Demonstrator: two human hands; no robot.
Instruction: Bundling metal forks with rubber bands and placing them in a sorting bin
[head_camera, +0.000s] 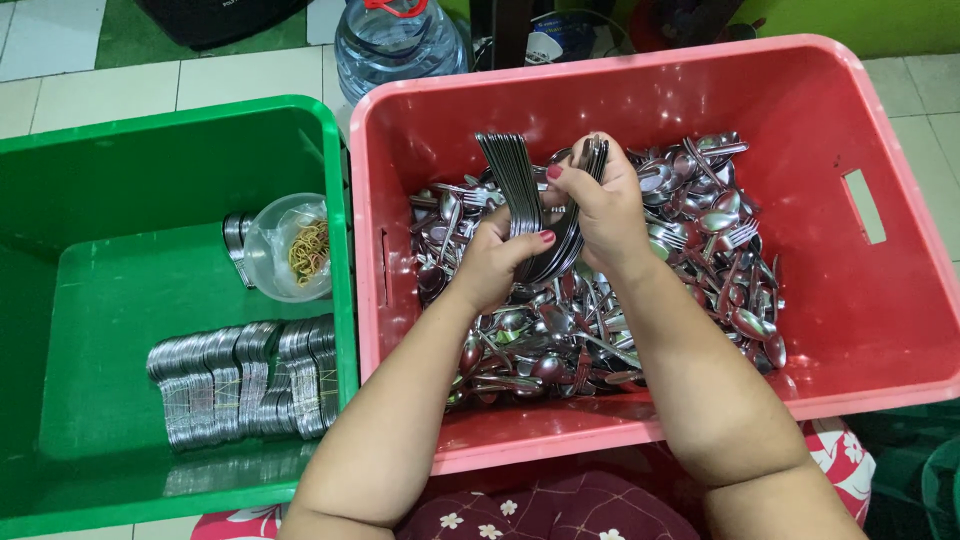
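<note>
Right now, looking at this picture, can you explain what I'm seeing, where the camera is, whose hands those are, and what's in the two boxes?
There is one picture, taken by a camera worn on a person's head, looking down at their own two bare hands. No machine is involved. On the tiled floor stand two plastic crates. The big pink plastic crate holds a loose heap of shiny metal spoons and forks. Over it, the left hand and the right hand together have their grip on a stacked bunch of metal cutlery handles. The green plastic crate beside it holds tied bundles of metal cutlery laid in a row, plus a small clear tub of rubber bands. A clear water bottle stands behind.
</note>
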